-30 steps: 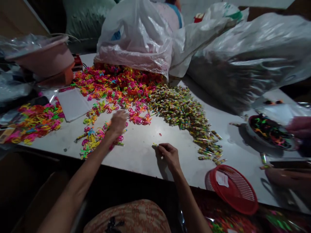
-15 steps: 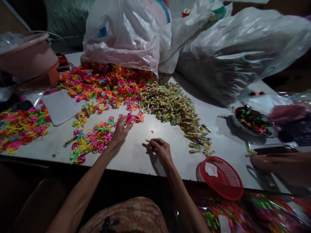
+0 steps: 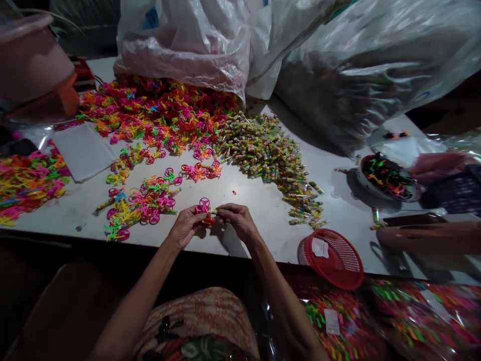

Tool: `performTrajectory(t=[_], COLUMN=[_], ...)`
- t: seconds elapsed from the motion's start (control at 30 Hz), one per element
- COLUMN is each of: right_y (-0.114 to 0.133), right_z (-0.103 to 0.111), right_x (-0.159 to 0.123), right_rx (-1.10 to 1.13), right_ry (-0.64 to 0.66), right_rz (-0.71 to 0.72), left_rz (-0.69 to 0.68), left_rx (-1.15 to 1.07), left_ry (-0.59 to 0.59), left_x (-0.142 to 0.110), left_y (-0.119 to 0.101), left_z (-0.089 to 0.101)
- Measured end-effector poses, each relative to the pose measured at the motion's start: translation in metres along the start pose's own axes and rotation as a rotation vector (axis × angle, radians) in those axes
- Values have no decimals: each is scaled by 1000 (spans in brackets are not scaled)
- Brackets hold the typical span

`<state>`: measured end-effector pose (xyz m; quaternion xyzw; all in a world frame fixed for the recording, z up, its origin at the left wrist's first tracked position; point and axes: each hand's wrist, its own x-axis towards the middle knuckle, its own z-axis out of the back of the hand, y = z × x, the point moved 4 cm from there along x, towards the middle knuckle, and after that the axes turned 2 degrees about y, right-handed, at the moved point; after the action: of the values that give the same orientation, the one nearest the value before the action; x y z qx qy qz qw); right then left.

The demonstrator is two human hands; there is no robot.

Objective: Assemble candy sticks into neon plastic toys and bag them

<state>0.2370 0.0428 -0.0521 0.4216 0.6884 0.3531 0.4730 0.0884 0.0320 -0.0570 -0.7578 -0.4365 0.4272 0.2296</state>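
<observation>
Between my two hands, low over the white table [image 3: 259, 200], is a small pink and red plastic toy bicycle [image 3: 204, 204]. My left hand [image 3: 187, 224] is closed on it. In my right hand [image 3: 238, 218], thumb and fingers pinch a small wrapped candy tube [image 3: 213, 211], whose near end meets the toy; whether it is inside the toy I cannot tell. Left of my hands lies a cluster of assorted toy bicycles [image 3: 150, 198], some with tubes showing. A few pink and orange toys [image 3: 202, 171] sit just beyond my hands.
A big heap of colourful toys [image 3: 161, 115] spreads under a plastic sack [image 3: 184, 55]. Beside it is a pile of candy tubes [image 3: 263, 150]. A red basket [image 3: 334, 258] stands at the front edge. Right of that are a bowl [image 3: 363, 180] and a large sack [image 3: 356, 85].
My left hand has come back from the toys with a pink bicycle. My right hand has brought the candy tube left to meet it. The view has shifted slightly.
</observation>
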Motion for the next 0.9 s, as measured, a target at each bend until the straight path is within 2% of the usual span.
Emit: performTrajectory(t=[0.2, 0.5, 0.7, 0.8, 0.9], right_y=[0, -7, 10, 13, 15], right_z=[0, 3, -5, -5, -2], right_x=[-1, -2, -16, -23, -23], right_rx=[28, 33, -115, -104, -77], right_ry=[74, 22, 36, 18, 48], right_rz=[-14, -3, 146, 182, 185], left_rz=[47, 113, 96, 103, 171], left_rx=[-38, -46, -21, 2, -1], left_ry=[42, 131, 57, 92, 148], left_x=[-6, -7, -8, -9, -10], left_y=[-1, 3, 5, 4, 6], left_z=[-2, 0, 2, 1, -2])
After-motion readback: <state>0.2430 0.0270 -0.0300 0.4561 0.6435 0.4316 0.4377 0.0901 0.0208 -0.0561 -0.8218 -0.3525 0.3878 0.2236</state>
